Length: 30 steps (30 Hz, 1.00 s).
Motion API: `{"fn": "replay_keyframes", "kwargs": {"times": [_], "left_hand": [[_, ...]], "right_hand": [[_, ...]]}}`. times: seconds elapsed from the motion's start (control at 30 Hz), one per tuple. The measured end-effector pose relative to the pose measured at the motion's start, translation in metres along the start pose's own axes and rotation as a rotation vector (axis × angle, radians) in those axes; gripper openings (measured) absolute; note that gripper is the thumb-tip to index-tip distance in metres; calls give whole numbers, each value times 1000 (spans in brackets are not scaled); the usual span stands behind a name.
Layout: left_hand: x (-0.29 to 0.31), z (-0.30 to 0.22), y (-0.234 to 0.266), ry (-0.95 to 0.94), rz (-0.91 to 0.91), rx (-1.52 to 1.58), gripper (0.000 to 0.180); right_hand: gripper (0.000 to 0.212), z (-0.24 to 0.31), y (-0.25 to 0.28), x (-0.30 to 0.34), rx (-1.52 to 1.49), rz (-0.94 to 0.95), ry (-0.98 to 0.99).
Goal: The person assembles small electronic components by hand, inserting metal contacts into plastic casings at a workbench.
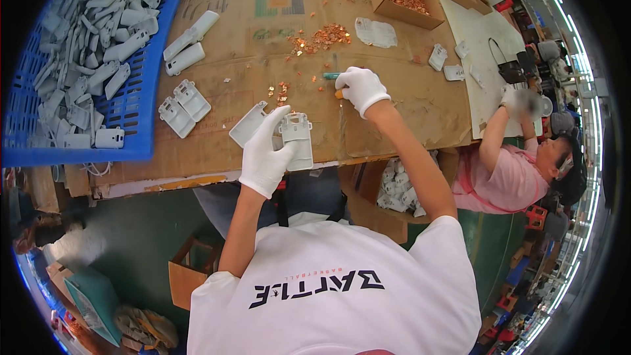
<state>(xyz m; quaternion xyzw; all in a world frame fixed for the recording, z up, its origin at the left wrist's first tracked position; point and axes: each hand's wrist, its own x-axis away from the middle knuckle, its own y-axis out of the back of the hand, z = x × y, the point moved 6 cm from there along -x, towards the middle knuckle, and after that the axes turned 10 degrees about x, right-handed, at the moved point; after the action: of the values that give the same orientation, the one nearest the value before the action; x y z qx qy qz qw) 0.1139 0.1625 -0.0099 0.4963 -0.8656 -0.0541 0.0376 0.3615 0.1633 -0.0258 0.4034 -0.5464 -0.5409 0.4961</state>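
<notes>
My left hand [264, 152], in a white glove, is closed on a white plastic casing [300, 148] at the near table edge. Its thumb and fingers grip the left side of the casing. A second white casing [248, 125] lies just left of these fingers, partly behind them. My right hand [363, 90], also gloved, is further forward and to the right, its fingers bent together. From its fingertips a short teal rod-shaped thing [331, 75] sticks out leftward, with an orange bit [339, 94] just below; the grip hides the remainder. Small copper-coloured pieces [282, 94] lie beyond my left hand.
A blue crate [146, 92] heaped with white casings stands at left, more casings [185, 108] beside it. Further back are a copper-piece pile [328, 36], a clear plastic piece [376, 32] and a cardboard box [427, 21] of copper pieces. A co-worker [506, 171] sits at right.
</notes>
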Motion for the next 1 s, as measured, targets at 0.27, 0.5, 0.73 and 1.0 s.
{"fn": "replay_keyframes", "kwargs": {"times": [0.27, 0.5, 0.73, 1.0], "left_hand": [[6, 3, -5, -10, -8, -26, 57], [14, -7, -8, -87, -137, -115, 51], [25, -24, -15, -83, -242, -147, 42], [38, -19, -18, -135, -197, -227, 39]], "right_hand": [[11, 16, -9, 8, 321, 21, -14], [13, 93, 62, 81, -667, -360, 132], [23, 118, 38, 104, -489, -620, 137], [31, 97, 4, 110, -892, -229, -324]]}}
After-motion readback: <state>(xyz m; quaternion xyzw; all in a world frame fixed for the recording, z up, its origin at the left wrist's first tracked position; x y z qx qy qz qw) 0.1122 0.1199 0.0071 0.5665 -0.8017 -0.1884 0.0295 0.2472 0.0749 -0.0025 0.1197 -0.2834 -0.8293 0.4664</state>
